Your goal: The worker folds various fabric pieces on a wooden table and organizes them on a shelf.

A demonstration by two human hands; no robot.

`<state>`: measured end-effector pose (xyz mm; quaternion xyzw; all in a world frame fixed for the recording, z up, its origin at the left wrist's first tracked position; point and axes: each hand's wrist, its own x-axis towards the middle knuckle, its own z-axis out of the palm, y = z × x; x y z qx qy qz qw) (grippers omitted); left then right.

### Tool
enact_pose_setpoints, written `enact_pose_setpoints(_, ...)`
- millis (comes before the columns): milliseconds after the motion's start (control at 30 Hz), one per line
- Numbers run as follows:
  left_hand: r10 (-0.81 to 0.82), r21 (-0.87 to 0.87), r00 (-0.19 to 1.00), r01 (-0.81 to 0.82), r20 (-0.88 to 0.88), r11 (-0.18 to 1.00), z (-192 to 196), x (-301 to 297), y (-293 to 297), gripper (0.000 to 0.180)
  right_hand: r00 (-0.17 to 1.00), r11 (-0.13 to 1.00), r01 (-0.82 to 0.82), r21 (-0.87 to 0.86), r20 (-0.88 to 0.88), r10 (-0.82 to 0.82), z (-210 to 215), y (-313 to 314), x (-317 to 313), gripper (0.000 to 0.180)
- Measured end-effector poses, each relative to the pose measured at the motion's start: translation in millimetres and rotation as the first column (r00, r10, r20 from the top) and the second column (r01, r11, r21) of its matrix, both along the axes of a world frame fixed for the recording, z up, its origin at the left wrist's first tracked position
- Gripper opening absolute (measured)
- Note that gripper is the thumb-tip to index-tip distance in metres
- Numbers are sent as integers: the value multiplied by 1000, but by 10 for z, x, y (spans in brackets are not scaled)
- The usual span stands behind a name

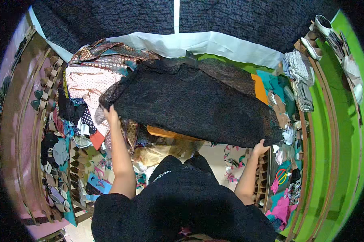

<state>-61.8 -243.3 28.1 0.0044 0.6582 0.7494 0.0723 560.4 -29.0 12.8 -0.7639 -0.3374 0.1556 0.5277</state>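
Note:
A wide piece of black, lace-like fabric (190, 103) stretches between my two hands over the work surface. My left hand (110, 115) grips its left edge, where the cloth bunches and looks sheer. Lower and to the right, my right hand (261, 148) pinches the fabric's near right corner. The far edge of the cloth lies rumpled near the back. Under its near edge an orange-brown board or sheet (170, 132) peeks out. White fabric with small dots (89, 82) lies just beyond my left hand, beside a patterned brown cloth (109, 52).
Racks with shoe lasts or shoes (55, 193) run along the left. At right are yellow-handled scissors (281, 176), pink scraps (282, 207), folded grey cloth (304, 94) and a white shoe (311, 48) on a rail. Coloured scraps litter the floor (214, 157).

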Motion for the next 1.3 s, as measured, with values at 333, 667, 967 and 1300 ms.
enact_pose_setpoints(333,366,-481,921,-384,-135,788,-850,-398,-1536,39,950,964,255,-68,201,-237,-192,-556,556,43)
enact_pose_setpoints(667,19,-812,877,-452,-480,368,675,-88,-666,49,640,889,318,-330,767,56,429,14,-120,67)
enact_pose_setpoints(967,-861,-870,323,171,-393,462,512,1002,1816,75,454,648,-659,-382,485,747,237,1410,-786,80)
enact_pose_setpoints(1300,-976,-987,158,22,-151,157,-31,849,2056,41,287,343,-524,-779,217,933,191,1849,-978,44)
